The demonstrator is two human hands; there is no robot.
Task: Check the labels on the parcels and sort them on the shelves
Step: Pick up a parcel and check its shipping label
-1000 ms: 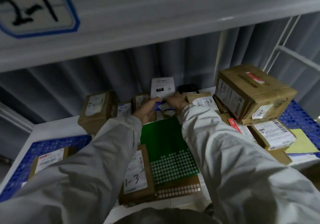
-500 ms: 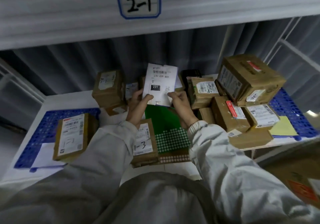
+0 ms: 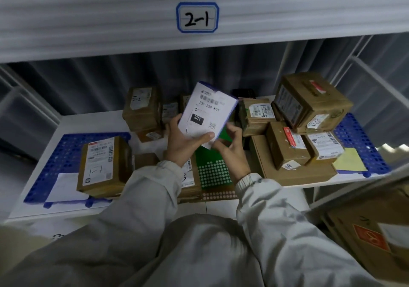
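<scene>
A flat white parcel (image 3: 207, 112) with a blue edge shows its label, reading 231-239-K01 and a black 231 box, tilted up above the shelf. My left hand (image 3: 184, 141) grips its lower left side, thumb across the bottom of the label. My right hand (image 3: 232, 145) holds the lower right corner from underneath. Brown cardboard parcels lie on the white shelf (image 3: 33, 189): one labelled box (image 3: 101, 165) at the left, several stacked (image 3: 307, 107) at the right. A sign (image 3: 197, 17) reading 2-1 is on the shelf edge above.
Blue perforated mats (image 3: 66, 151) cover both ends of the shelf. A green sheet (image 3: 212, 169) with white dots lies in the middle under my wrists. A yellow paper (image 3: 349, 160) sits at the right. Another cardboard box (image 3: 371, 235) stands low at the right.
Both hands lifted the white parcel from the back of the shelf and drew it toward me, turning its label up. My view pulled back, bringing the 2-1 sign to the centre.
</scene>
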